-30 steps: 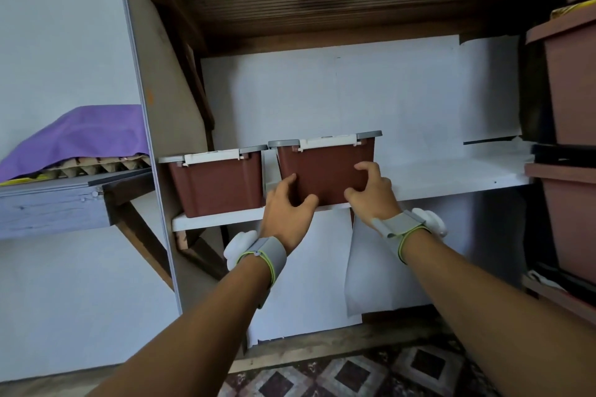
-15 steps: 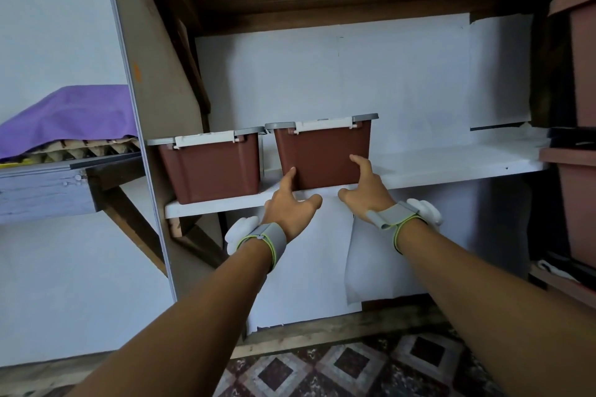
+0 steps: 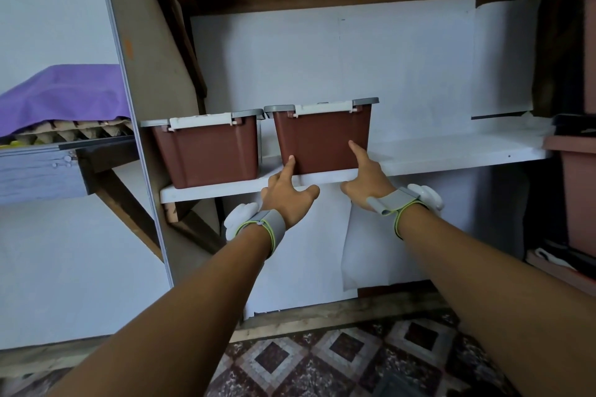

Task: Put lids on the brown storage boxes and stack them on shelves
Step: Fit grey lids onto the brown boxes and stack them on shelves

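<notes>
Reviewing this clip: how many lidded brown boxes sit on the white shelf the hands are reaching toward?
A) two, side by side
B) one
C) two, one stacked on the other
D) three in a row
A: the left box and the right box stand side by side on the white shelf, each lidded, with the left hand and right hand fingertips at the right box's front.

We seem to stand in a home storeroom: rough white-painted wooden shelf (image 3: 451, 151), brown lidded plastic storage boxes (image 3: 206, 151), patterned tiled floor (image 3: 338, 361).
</notes>
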